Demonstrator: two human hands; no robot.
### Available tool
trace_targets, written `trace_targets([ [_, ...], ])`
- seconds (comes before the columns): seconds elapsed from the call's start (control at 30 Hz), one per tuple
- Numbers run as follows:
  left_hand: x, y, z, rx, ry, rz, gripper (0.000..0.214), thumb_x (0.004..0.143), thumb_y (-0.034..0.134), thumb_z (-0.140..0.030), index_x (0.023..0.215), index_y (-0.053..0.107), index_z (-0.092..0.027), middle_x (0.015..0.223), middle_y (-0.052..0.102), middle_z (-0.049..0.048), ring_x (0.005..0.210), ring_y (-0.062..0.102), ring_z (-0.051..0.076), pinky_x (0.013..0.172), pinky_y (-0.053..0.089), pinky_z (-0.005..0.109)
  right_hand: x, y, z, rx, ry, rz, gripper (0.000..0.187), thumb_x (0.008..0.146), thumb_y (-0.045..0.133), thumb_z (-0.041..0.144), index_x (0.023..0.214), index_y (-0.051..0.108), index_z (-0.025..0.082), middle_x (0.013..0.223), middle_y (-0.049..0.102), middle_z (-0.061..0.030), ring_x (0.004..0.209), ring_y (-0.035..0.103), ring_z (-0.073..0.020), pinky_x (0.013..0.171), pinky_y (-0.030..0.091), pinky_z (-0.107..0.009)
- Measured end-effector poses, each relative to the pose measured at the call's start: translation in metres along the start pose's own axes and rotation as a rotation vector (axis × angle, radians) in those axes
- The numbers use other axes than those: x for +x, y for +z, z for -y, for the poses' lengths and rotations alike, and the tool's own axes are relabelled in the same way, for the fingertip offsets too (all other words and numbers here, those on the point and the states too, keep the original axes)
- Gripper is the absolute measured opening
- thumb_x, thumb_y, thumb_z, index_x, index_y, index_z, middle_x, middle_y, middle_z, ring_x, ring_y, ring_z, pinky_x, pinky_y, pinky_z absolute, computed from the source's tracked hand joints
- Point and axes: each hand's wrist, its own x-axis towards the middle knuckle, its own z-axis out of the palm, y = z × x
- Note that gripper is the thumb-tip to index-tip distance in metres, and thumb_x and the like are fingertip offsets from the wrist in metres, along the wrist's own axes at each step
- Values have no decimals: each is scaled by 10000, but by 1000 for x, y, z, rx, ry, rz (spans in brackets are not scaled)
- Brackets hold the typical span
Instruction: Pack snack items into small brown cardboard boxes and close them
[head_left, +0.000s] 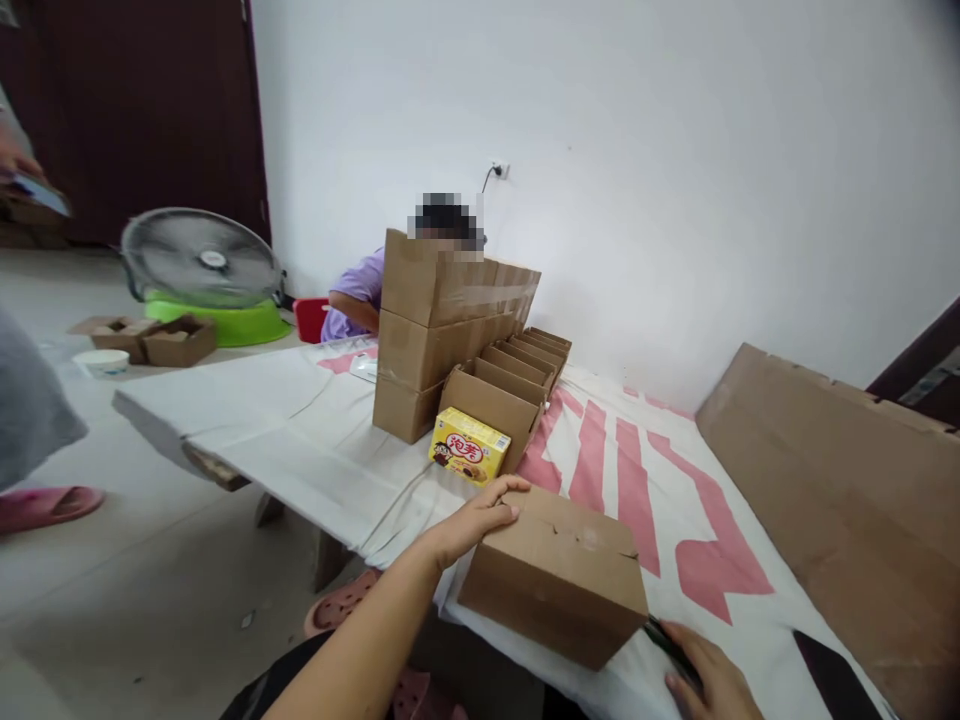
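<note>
A person's left hand (487,515), thumb and fingers parted, rests on a cardboard box (562,560) at the near edge of the table (262,415); the right hand (712,675) grips a dark, slim object (673,650) (its kind unclear) by the box's right corner.

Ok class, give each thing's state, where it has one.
Nearest brown cardboard box, closed
Yellow printed cardboard carton, closed
Brown cardboard box stack, three high
Brown cardboard box row, open-topped
Small brown cardboard floor boxes, open
Round grey fan, running unclear
Black wall plug, inserted
</note>
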Motion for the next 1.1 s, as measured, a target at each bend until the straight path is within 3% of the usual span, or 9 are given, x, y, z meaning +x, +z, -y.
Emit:
trace_targets([
  [0.13,1,-1,2,54,43,-3,489,716,538,-347,1194,507,-248,1168,555,31,1072,503,250,933,391,357,-10,7,-20,-53,-53,-26,439,779,547,424,1158,691,254,1119,726,-116,1042,679,-335,892,567,-501],
  [0.27,-2,-1,0,59,70,12,480,718,527,-334,1192,506,-260,1100,547,15,1020,495,227,888,387,329,18,-24,-9,-78,-86,-186,402,823,495,419,1146,639,228,1099,702,-127,1013,680,-315,852,571,-467],
  [0.37,-3,-2,0,26,79,47,511,701,544,-355,1201,489,-264,1045,539,7,961,491,213,841,378,316,55,-64,39,-126,-166,-378,395,876,469,432,1205,565,235,1126,658,-129,1034,645,-315,838,541,-471],
  [0.47,-1,-3,3,16,90,61,525,687,556,-369,1197,485,-264,1052,534,5,965,482,214,833,364,312,91,-95,116,-200,-443,-419,346,918,478,343,1250,542,268,1137,636,-101,998,621,-273,838,493,-431],
  [0.6,3,-5,5,18,128,83,519,683,552,-353,1191,492,-267,1104,536,-3,1025,467,222,882,349,321,122,-99,209,-376,-844,-394,355,933,439,104,1218,593,251,1086,668,-71,938,607,-214,904,375,-420],
  [0.7,5,-5,5,20,162,94,564,685,551,-334,1241,485,-257,1174,536,16,1096,451,244,933,334,349,133,-89,243,-474,-971,-313,372,909,449,65,1204,608,226,1085,667,-74,948,583,-220,947,317,-442],
  [0.83,4,-5,3,45,179,105,573,716,554,-341,1276,488,-236,1219,539,43,1097,468,255,921,346,363,137,-88,251,-554,-1054,-228,378,887,475,70,1214,597,213,1086,663,-80,935,565,-221,978,286,-455],
  [1.1,6,-9,10,49,110,116,528,735,550,-363,1247,478,-255,1168,554,24,1077,493,251,931,360,369,117,-120,226,-641,-1040,-161,400,873,414,21,1160,610,218,1032,665,-63,934,557,-206,995,268,-461],
])
